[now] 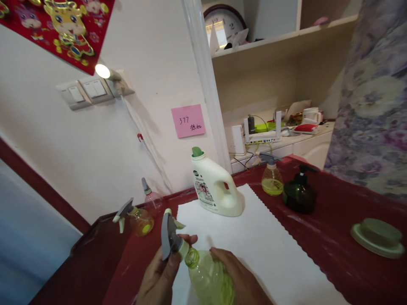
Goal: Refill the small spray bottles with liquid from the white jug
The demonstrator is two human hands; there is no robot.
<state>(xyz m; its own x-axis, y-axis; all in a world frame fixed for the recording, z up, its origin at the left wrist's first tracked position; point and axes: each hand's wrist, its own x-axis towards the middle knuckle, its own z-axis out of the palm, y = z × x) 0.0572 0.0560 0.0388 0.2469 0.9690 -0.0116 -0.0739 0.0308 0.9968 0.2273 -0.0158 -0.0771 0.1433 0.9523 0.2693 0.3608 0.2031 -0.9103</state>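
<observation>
My left hand [162, 271] is closed around the collar of a grey-and-cream trigger spray head [171, 237]. The head leans at the mouth of a clear yellow-green spray bottle [206, 275]; whether it is screwed on I cannot tell. My right hand [238, 273] grips the bottle's right side, with most of its fingers hidden. Beyond both hands, a cream detergent jug [219, 186] stands upright on a white sheet [270, 241]. Something green [197, 151] sits at the jug's mouth.
Two spray bottles, one yellowish [141, 222] and one pink [153, 201], stand at left by the wall. On the right are another spray bottle [272, 182], a dark green pump bottle [299, 195] and a pale green lidded dish [377, 237]. Behind, a router [263, 136] occupies a shelf.
</observation>
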